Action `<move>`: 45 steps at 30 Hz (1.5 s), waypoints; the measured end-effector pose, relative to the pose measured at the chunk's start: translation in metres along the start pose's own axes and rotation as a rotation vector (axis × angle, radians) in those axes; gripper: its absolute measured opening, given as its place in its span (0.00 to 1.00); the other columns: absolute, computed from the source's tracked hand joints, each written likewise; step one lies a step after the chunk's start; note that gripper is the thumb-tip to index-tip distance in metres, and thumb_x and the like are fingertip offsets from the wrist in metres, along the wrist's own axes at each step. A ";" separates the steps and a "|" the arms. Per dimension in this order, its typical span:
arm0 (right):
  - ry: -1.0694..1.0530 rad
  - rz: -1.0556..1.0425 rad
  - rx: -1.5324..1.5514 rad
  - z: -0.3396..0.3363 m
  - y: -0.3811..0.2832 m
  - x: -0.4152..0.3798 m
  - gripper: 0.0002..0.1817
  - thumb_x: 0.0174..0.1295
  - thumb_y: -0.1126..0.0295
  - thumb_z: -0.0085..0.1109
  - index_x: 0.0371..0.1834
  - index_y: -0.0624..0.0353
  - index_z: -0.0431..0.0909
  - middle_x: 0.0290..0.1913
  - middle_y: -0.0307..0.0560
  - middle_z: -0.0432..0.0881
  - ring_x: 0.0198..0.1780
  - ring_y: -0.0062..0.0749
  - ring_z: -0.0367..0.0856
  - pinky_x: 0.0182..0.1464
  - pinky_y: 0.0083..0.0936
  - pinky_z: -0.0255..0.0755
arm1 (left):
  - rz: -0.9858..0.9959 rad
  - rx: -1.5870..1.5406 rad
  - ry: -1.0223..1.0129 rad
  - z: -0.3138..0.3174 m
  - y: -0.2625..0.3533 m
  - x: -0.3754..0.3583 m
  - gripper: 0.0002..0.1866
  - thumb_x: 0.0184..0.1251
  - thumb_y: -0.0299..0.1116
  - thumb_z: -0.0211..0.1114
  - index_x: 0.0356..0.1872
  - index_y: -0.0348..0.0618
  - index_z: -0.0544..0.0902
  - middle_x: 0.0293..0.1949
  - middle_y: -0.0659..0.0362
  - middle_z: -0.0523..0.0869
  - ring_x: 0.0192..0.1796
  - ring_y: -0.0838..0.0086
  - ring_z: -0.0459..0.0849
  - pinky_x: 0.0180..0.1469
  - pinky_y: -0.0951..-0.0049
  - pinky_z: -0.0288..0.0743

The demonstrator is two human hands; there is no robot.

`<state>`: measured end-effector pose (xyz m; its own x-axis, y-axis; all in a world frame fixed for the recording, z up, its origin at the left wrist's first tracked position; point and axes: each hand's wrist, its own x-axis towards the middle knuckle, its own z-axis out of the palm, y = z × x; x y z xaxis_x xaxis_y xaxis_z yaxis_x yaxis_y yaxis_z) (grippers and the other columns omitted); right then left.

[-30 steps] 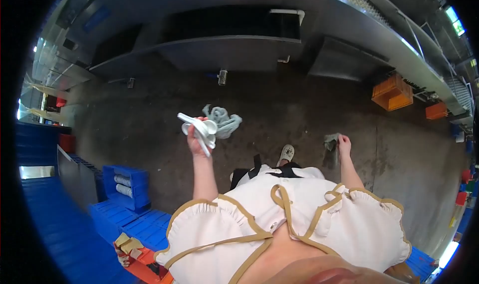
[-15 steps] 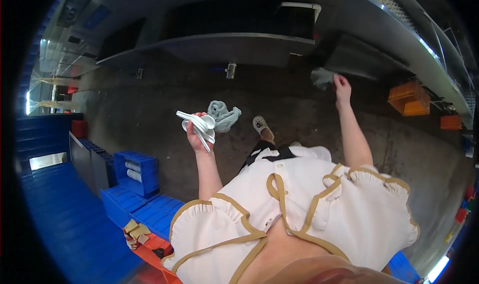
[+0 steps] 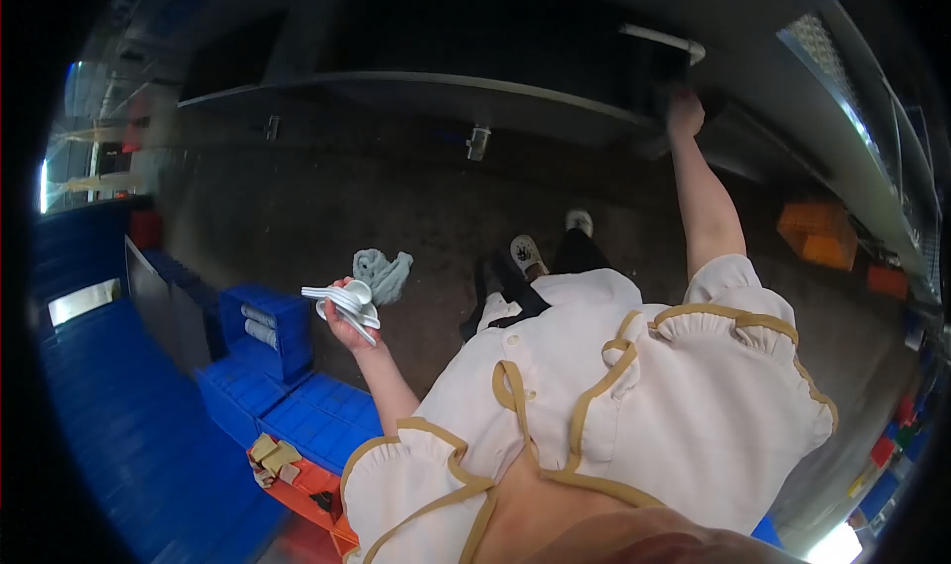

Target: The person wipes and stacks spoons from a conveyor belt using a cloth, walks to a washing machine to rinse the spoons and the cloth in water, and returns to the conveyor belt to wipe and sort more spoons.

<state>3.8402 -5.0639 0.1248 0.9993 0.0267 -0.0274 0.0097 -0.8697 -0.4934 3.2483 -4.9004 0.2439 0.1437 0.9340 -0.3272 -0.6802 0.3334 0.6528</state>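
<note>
Several white spoons are bunched in my left hand, whose fingers wrap round them. A grey-green cloth hangs beside the spoons at the same hand. My right hand is stretched far forward at the edge of the dark metal trough, below a white pipe. Its fingers are bent and blurred in the shade; whether the grey piece is still in them cannot be made out.
Blue crates stand at the left beside a red-orange crate with gloves on it. An orange basket is at the right. A metal valve sits under the trough. My shoes are on the dark floor.
My right hand has moved forward to the trough edge, from lower down where it held a thin grey piece. My left hand, with spoons and cloth, appears further left and lower. A second shoe shows.
</note>
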 end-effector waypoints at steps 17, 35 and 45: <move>-0.826 -0.260 -0.830 0.148 0.059 0.081 0.12 0.56 0.67 0.47 0.39 0.59 0.77 0.46 0.51 0.75 0.47 0.41 0.74 0.44 0.32 0.71 | 0.100 -0.107 0.138 0.111 -0.073 0.046 0.14 0.52 0.36 0.59 0.36 0.37 0.72 0.34 0.55 0.77 0.41 0.65 0.76 0.46 0.65 0.73; 0.153 -0.046 0.025 -0.007 0.002 -0.061 0.14 0.56 0.65 0.49 0.40 0.64 0.71 0.41 0.59 0.76 0.43 0.50 0.74 0.43 0.37 0.68 | 0.262 -0.319 0.173 -0.057 0.103 0.071 0.14 0.54 0.36 0.58 0.37 0.36 0.73 0.35 0.54 0.78 0.43 0.64 0.76 0.49 0.66 0.71; 0.169 -0.428 0.490 0.059 -0.233 -0.232 0.17 0.56 0.64 0.50 0.39 0.70 0.73 0.41 0.58 0.77 0.39 0.44 0.76 0.43 0.31 0.69 | 0.487 -0.577 0.144 -0.239 0.303 0.026 0.12 0.58 0.35 0.54 0.38 0.38 0.75 0.37 0.54 0.79 0.45 0.63 0.76 0.49 0.65 0.71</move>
<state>3.6043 -4.8384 0.1943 0.9035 0.2075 0.3750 0.4282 -0.4746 -0.7690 2.8743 -4.8063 0.2697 -0.3367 0.9188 -0.2059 -0.9156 -0.2684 0.2994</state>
